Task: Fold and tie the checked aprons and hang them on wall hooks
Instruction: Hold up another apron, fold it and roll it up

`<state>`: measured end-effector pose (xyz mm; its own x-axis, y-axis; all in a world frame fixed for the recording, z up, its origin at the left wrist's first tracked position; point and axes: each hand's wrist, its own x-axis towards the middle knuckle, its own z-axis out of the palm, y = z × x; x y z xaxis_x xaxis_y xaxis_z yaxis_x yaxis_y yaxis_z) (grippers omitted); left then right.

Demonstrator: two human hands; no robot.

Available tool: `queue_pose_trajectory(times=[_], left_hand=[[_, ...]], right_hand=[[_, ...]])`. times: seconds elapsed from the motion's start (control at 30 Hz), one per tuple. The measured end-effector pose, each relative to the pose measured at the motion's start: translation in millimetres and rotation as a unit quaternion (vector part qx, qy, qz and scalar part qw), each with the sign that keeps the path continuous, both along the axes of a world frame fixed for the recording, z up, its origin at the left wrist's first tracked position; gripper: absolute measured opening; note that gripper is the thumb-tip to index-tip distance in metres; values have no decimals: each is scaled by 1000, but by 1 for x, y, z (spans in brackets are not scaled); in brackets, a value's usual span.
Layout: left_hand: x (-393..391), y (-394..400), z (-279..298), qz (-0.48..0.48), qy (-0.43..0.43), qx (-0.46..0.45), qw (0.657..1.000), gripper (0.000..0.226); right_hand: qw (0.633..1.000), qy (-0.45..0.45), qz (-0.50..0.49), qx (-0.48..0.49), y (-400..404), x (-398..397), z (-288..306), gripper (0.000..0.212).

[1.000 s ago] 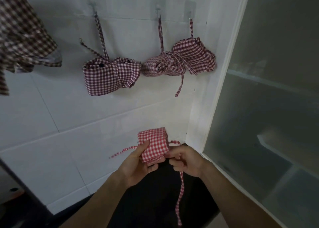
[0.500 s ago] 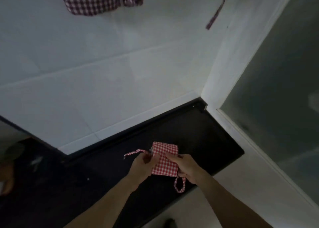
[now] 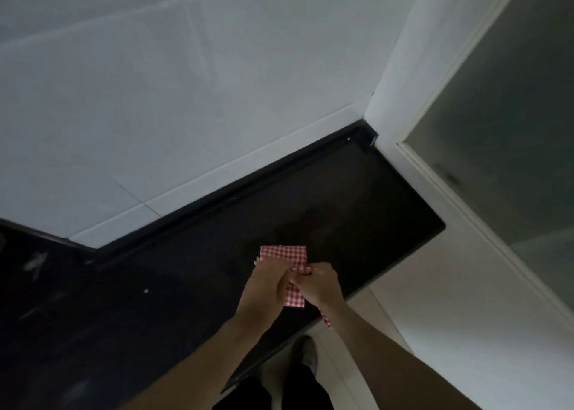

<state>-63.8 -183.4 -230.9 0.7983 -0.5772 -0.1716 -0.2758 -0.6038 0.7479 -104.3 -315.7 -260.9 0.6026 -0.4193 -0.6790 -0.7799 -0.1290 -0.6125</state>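
Note:
A small folded red-and-white checked apron (image 3: 284,253) lies low over the black counter (image 3: 186,285), near its front edge. My left hand (image 3: 267,280) grips the bundle from the left and covers its middle. My right hand (image 3: 318,280) pinches the apron's strap at the bundle's right side. A loose strap end (image 3: 326,319) hangs below my right wrist, past the counter's edge. The wall hooks and the hung aprons are out of view.
A white tiled wall (image 3: 186,99) rises behind the counter. A white frame with a frosted glass panel (image 3: 512,114) stands at the right. Pale floor and my shoe (image 3: 306,352) show below the counter's front edge.
My view has tilted down, so the hung aprons left the frame. Both hands have drawn together on the bundle above the counter, and the left-hand strap no longer sticks out.

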Motion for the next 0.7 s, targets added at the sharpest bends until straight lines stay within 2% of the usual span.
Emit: queue_pose_trajectory(times=[0.1, 0.17, 0.23, 0.33, 0.4, 0.47, 0.53, 0.57, 0.63, 0.7], left_hand=[[4, -12, -4, -23, 48, 29, 998, 20], [7, -20, -8, -20, 61, 42, 997, 17], [4, -26, -15, -44, 68, 43, 996, 18], [-3, -29, -27, -64, 33, 47, 996, 23], [-3, -28, -35, -47, 20, 35, 998, 24], [-1, -28, -38, -40, 16, 21, 999, 23], [-1, -28, -39, -39, 24, 17, 999, 24], [-1, -28, -39, -38, 30, 19, 999, 24], [-1, -29, -38, -38, 36, 22, 998, 24], [0, -30, -36, -30, 61, 14, 998, 25]], right_hand=[[991, 9, 97, -87, -2, 4, 4, 17], [985, 24, 141, -95, -7, 7, 10, 20], [964, 75, 231, -107, -19, 8, 17, 26], [938, 170, 298, -38, -57, 6, 43, 32], [933, 178, 312, -18, -86, 8, 73, 33], [959, 91, 268, 9, -112, 15, 104, 36], [985, -74, 133, 76, -129, 27, 135, 37], [983, -150, 55, 91, -134, 34, 146, 34], [969, -233, -77, -6, -138, 44, 152, 23], [945, -239, -153, -161, -128, 41, 133, 12]])
